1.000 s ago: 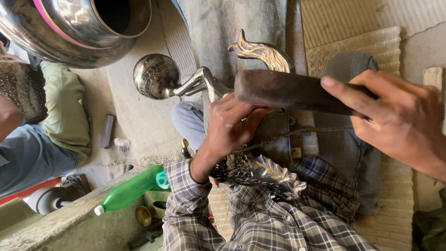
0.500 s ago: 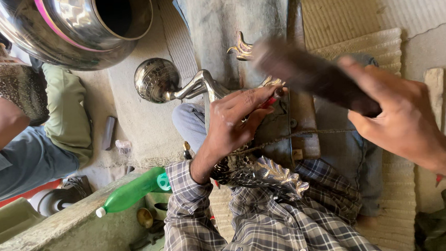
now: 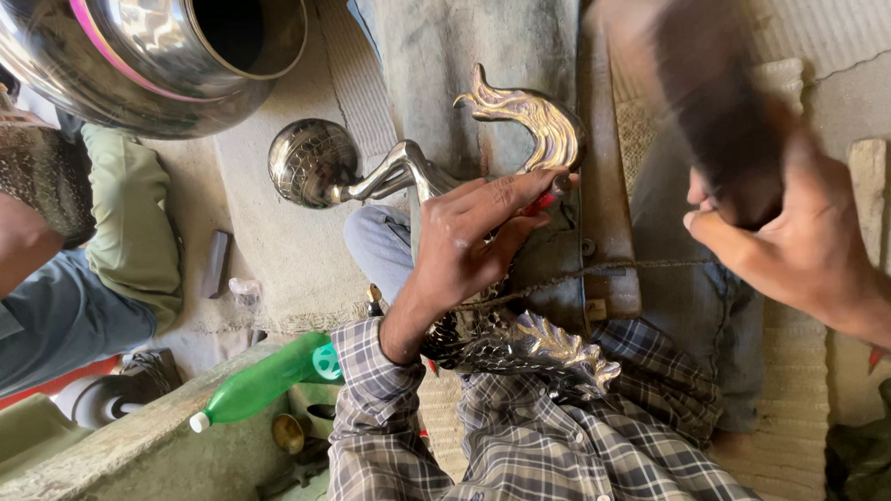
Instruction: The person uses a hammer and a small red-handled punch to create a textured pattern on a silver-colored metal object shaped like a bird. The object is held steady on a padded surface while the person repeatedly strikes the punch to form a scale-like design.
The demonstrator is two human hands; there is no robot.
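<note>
Metal ornament (image 3: 520, 117) under left hand (image 3: 466, 250) (green bottle (image 3: 261, 381) nearby).

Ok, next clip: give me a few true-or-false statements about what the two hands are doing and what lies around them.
1. The left hand presses on the ornate metal piece with a thin tool at its fingertips. True.
2. The right hand is empty. False: it grips a dark block-like tool, blurred in motion.
3. A green plastic bottle lies on its side on the ledge. True.
4. The large steel pot stands between the two hands. False: it sits at the upper left, away from both.
5. The person wears a plaid shirt. True.
</note>
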